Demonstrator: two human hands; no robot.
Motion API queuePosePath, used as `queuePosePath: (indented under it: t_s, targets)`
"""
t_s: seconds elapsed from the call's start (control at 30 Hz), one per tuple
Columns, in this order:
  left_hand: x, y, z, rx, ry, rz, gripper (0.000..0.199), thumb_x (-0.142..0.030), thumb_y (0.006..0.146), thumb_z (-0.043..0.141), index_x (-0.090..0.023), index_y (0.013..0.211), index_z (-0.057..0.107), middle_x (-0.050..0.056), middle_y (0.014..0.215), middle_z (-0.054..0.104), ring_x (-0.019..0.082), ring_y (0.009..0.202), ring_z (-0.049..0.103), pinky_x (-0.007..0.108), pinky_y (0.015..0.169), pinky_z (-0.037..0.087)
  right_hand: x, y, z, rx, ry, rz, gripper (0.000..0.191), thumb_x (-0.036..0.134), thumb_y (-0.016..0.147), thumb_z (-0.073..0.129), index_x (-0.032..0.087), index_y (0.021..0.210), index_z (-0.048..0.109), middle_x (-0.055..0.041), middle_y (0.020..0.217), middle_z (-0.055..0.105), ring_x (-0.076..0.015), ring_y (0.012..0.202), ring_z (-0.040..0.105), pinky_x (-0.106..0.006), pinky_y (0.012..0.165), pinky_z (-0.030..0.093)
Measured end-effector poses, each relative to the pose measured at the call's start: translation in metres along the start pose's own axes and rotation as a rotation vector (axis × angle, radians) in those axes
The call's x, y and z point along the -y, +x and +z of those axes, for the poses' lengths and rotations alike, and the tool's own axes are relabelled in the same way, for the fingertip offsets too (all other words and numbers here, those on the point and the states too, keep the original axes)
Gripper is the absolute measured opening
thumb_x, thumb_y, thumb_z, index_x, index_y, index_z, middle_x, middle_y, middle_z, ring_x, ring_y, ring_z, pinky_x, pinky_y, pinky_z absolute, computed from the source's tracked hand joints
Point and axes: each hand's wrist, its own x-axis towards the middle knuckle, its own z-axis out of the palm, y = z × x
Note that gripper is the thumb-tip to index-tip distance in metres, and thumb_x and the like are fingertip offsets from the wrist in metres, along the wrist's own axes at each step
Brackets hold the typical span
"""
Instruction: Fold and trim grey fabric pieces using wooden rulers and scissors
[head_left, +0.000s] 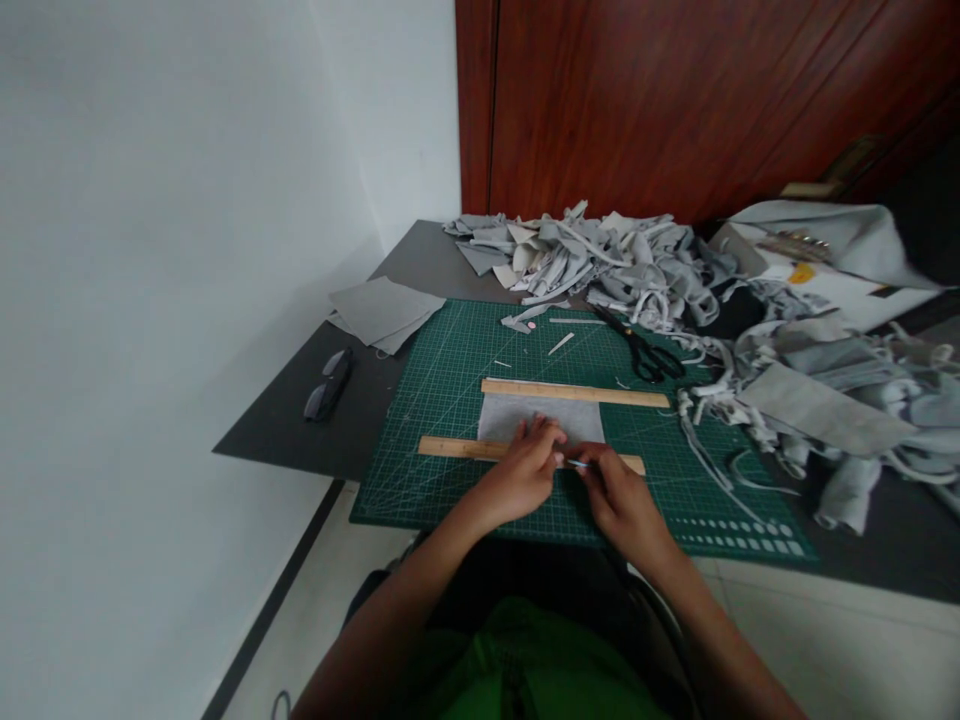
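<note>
A light grey piece of cloth (pixel 501 416) lies on the green cutting mat (pixel 442 370). One wooden ruler (pixel 570 391) crosses its far edge and a second wooden ruler (pixel 450 447) its near edge. My left hand (pixel 529 468) rests on the near ruler and the cloth, fingers spread. Just right of it, my right hand (pixel 616 490) is closed on a thin light-blue tool (pixel 576 463), whose tip is at the near ruler; what kind of tool it is cannot be made out.
Black scissors (pixel 651 358) and small scraps lie on the mat's far part. Grey fabric strips (pixel 600 255) are heaped behind, more (pixel 825 390) at the right. Grey sheets (pixel 384 310) and glasses (pixel 328 385) sit left. A white box (pixel 847 290) stands back right.
</note>
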Motion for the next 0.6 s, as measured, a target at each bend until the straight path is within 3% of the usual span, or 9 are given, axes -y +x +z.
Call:
queuePosePath:
  t_s: [0.1,0.2,0.37,0.5,0.6]
  targets:
    - [-0.001,0.002,-0.003,0.006,-0.053,-0.027,0.029,-0.018,0.104,0.043,-0.022,0.132,0.050,0.012,0.166,0.039,0.022,0.162,0.020,0.053,0.133,0.010,0.001,-0.004,0.003,-0.043,-0.064,-0.064,0.016,0.020,0.105,0.043,0.027,0.113,0.055,-0.0103,0.118,0.072,-0.0274,0.109,0.069,-0.045,0.096,0.053]
    - [0.004,0.005,-0.005,-0.012,-0.129,-0.034,0.030,-0.019,0.103,0.046,-0.025,0.130,0.055,0.009,0.164,0.043,0.024,0.160,0.027,0.054,0.133,0.011,-0.002,-0.005,0.005,-0.056,-0.085,-0.065,0.016,0.018,0.105,0.045,0.026,0.114,0.056,-0.0096,0.119,0.074,-0.0251,0.110,0.071,-0.041,0.095,0.054]
    - [0.015,0.012,-0.009,-0.144,-0.303,-0.007,0.026,-0.027,0.102,0.050,-0.022,0.126,0.063,0.009,0.141,0.065,0.026,0.138,0.056,0.048,0.122,0.039,-0.006,-0.003,0.004,-0.095,-0.115,-0.052,0.013,0.017,0.102,0.050,0.026,0.109,0.057,-0.0080,0.114,0.076,-0.0244,0.104,0.074,-0.038,0.090,0.056]
    - [0.016,0.014,-0.018,-0.330,-0.221,0.088,0.021,-0.022,0.100,0.056,-0.019,0.115,0.069,0.008,0.120,0.072,0.023,0.115,0.067,0.039,0.105,0.052,-0.006,-0.001,0.003,-0.104,-0.136,-0.058,0.010,0.018,0.101,0.051,0.026,0.105,0.057,-0.0069,0.109,0.078,-0.0240,0.101,0.075,-0.036,0.087,0.056]
    - [0.018,0.010,-0.033,-0.233,-0.014,0.187,0.016,-0.015,0.096,0.061,-0.020,0.101,0.075,0.005,0.103,0.074,0.021,0.103,0.068,0.036,0.098,0.053,-0.005,-0.001,0.003,-0.113,-0.154,-0.051,0.010,0.019,0.101,0.051,0.025,0.105,0.058,-0.0073,0.108,0.078,-0.0241,0.098,0.075,-0.035,0.086,0.056]
